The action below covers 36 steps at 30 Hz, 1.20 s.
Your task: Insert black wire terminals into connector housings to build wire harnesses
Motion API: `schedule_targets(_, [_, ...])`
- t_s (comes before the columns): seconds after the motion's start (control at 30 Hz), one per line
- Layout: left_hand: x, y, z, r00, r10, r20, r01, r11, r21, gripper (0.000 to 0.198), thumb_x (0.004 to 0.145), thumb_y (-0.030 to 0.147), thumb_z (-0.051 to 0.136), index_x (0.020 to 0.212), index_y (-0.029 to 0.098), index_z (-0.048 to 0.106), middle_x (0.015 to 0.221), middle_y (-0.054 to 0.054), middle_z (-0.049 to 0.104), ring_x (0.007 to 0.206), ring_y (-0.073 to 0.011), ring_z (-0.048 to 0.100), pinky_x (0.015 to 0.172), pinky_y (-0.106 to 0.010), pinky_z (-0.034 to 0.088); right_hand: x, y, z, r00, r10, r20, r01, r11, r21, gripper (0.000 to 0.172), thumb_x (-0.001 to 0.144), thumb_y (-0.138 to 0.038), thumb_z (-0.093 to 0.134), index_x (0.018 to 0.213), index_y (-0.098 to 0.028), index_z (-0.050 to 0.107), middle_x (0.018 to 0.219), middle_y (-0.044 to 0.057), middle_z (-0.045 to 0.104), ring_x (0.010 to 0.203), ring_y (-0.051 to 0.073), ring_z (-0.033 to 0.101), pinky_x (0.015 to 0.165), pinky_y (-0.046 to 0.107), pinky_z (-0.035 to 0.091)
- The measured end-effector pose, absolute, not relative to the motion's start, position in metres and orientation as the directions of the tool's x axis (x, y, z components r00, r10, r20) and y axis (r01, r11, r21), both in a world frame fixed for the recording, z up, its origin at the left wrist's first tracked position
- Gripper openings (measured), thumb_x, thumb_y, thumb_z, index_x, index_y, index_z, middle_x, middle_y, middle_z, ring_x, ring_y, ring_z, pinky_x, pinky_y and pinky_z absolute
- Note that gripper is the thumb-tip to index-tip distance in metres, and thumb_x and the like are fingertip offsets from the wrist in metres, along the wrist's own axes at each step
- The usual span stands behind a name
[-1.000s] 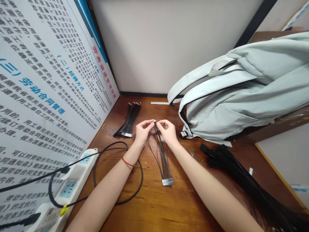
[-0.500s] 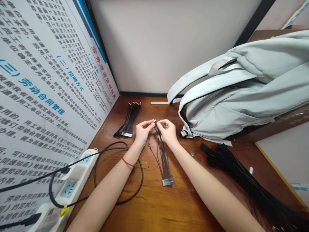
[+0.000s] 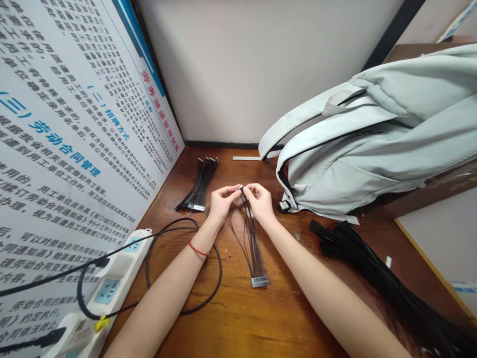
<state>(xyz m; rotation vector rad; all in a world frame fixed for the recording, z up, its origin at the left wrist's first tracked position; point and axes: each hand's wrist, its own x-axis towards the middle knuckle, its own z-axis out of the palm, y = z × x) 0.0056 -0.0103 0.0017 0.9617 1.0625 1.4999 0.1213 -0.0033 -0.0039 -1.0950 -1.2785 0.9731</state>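
Note:
A wire harness (image 3: 253, 248) of thin dark wires runs down the wooden table, with a wide pale connector (image 3: 260, 282) at its near end. Pinched at the harness's far end is a small white connector (image 3: 240, 187), between the fingertips of both hands. My left hand (image 3: 223, 203) is closed, thumb and forefinger on the white connector's left side. From the right, my right hand (image 3: 259, 201) is closed on the wires just beside that connector. Some wires bow out loosely on the left. Fingers partly hide the small connector.
A bundle of finished-looking harnesses (image 3: 199, 184) lies back left. Near it are a looped black cable (image 3: 220, 278) and a white power strip (image 3: 122, 271). At right stand a pale backpack (image 3: 357, 144) and a thick bundle of black wires (image 3: 365, 263). A printed board (image 3: 74, 99) borders the left.
Both hands and the small white connector have shifted very slightly right within the view. The grip looks the same, and the wide connector stays on the table.

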Motion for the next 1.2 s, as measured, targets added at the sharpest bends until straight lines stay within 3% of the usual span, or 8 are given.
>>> schedule_targets(0.57, [0.005, -0.011, 0.0, -0.115, 0.99, 0.079, -0.197, -0.101, 0.975, 0.02, 0.053, 0.023, 0.077, 0.071, 0.016, 0.072, 0.08, -0.008, 0.073, 0.077, -0.0203, 0.066, 0.08, -0.036, 0.051, 0.124, -0.004, -0.005, 0.052, 0.97, 0.238, 0.073, 0.234, -0.97, 0.018, 0.072, -0.037, 0.058, 0.071, -0.019, 0.055, 0.069, 0.002, 0.06, 0.066, 0.015, 0.057, 0.066, 0.029, 0.046])
schedule_targets(0.83, [0.006, -0.012, 0.001, -0.103, 0.987, 0.121, -0.188, -0.139, 0.972, 0.022, 0.055, 0.027, 0.076, 0.075, 0.017, 0.072, 0.082, -0.007, 0.073, 0.079, -0.0203, 0.066, 0.081, -0.036, 0.05, 0.125, -0.004, -0.002, 0.043, 0.972, 0.233, 0.09, 0.228, -0.969, 0.024, 0.074, -0.042, 0.058, 0.082, -0.019, 0.06, 0.081, 0.004, 0.066, 0.076, 0.017, 0.061, 0.073, 0.031, 0.048])
schedule_targets(0.93, [0.003, -0.012, 0.004, -0.066, 0.993, 0.098, -0.295, -0.113, 0.949, 0.025, 0.059, 0.031, 0.074, 0.08, 0.017, 0.071, 0.085, -0.007, 0.072, 0.081, -0.0188, 0.065, 0.082, -0.034, 0.05, 0.127, -0.007, 0.01, -0.001, 0.972, 0.235, 0.092, 0.234, -0.968, 0.025, 0.072, -0.043, 0.061, 0.079, -0.019, 0.063, 0.079, 0.005, 0.068, 0.075, 0.018, 0.062, 0.073, 0.032, 0.049])
schedule_targets(1.03, [0.004, -0.012, 0.009, -0.101, 0.995, -0.004, -0.537, -0.051, 0.842, 0.024, 0.069, 0.039, 0.067, 0.079, 0.018, 0.067, 0.075, -0.004, 0.069, 0.073, -0.0151, 0.065, 0.078, -0.031, 0.05, 0.128, -0.013, 0.031, 0.01, 0.961, 0.278, 0.045, 0.277, -0.96, 0.025, 0.072, -0.044, 0.062, 0.077, -0.019, 0.062, 0.079, 0.005, 0.068, 0.076, 0.019, 0.063, 0.075, 0.033, 0.049])
schedule_targets(1.1, [0.01, -0.016, 0.011, 0.008, 0.998, -0.068, -0.607, 0.059, 0.792, 0.021, 0.072, 0.039, 0.064, 0.074, 0.018, 0.064, 0.072, -0.004, 0.068, 0.073, -0.0159, 0.065, 0.077, -0.032, 0.051, 0.126, -0.02, 0.045, -0.032, 0.961, 0.276, -0.033, 0.275, -0.961, 0.026, 0.072, -0.045, 0.063, 0.079, -0.02, 0.062, 0.081, 0.005, 0.068, 0.079, 0.018, 0.063, 0.077, 0.033, 0.049])
schedule_targets(1.2, [0.027, -0.029, 0.012, 0.342, 0.931, -0.129, -0.497, 0.296, 0.816, 0.028, 0.076, 0.043, 0.058, 0.07, 0.016, 0.064, 0.071, -0.008, 0.067, 0.082, -0.0234, 0.065, 0.079, -0.037, 0.051, 0.116, -0.031, 0.057, -0.116, 0.964, 0.238, -0.134, 0.222, -0.966, 0.028, 0.071, -0.046, 0.064, 0.081, -0.02, 0.062, 0.085, 0.004, 0.069, 0.083, 0.018, 0.063, 0.079, 0.032, 0.049])
